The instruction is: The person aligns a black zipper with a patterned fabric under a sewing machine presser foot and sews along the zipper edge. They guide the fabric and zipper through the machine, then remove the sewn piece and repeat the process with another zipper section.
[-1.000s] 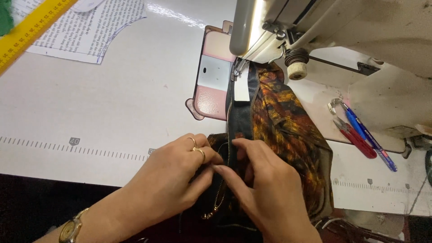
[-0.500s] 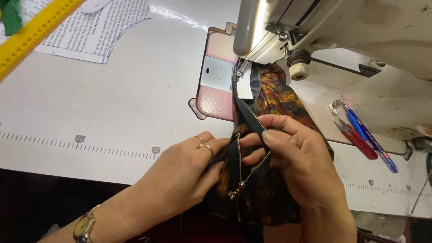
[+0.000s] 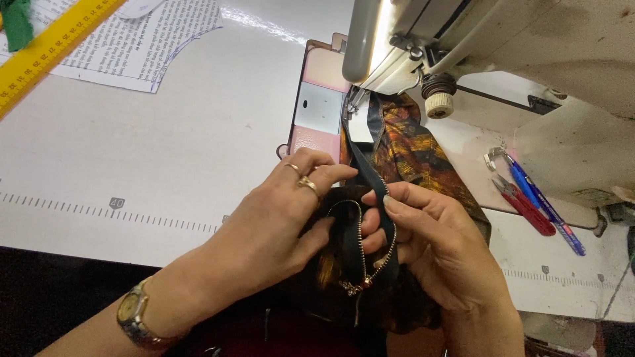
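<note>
Black tape with gold teeth: a zipper (image 3: 365, 228), pinched between both hands at the near middle of the white surface (image 3: 165, 152). Left hand (image 3: 278, 225) half closed, thumb and ringed fingers nipping the tape and the dark patterned fabric (image 3: 413, 149) at the zipper's far left edge. Right hand (image 3: 436, 248) curled, fingertips pressed on the tape's right side, thumb tucked beneath and hard to see. Zipper parted into a narrow loop, teeth curving round a gap, small gold slider at the near end. Long axis running near to far, leaning slightly left at the far end, black tape stretched up to the foot of the sewing machine (image 3: 476, 53). Fabric bunched under both hands, orange and brown stripes trailing far and right beneath the machine.

Needle and presser foot lost in shadow behind the machine's head. Near end of the fabric cut off by the frame edge, its outline there merging with a dark lap. Red snips (image 3: 526, 205) and a blue pen (image 3: 546, 201) lying at the right, well apart from the hands. Yellow ruler (image 3: 46, 49) and a printed paper pattern (image 3: 142, 39) at the far left, partly cropped. Wristwatch (image 3: 135, 317) on the left wrist.
</note>
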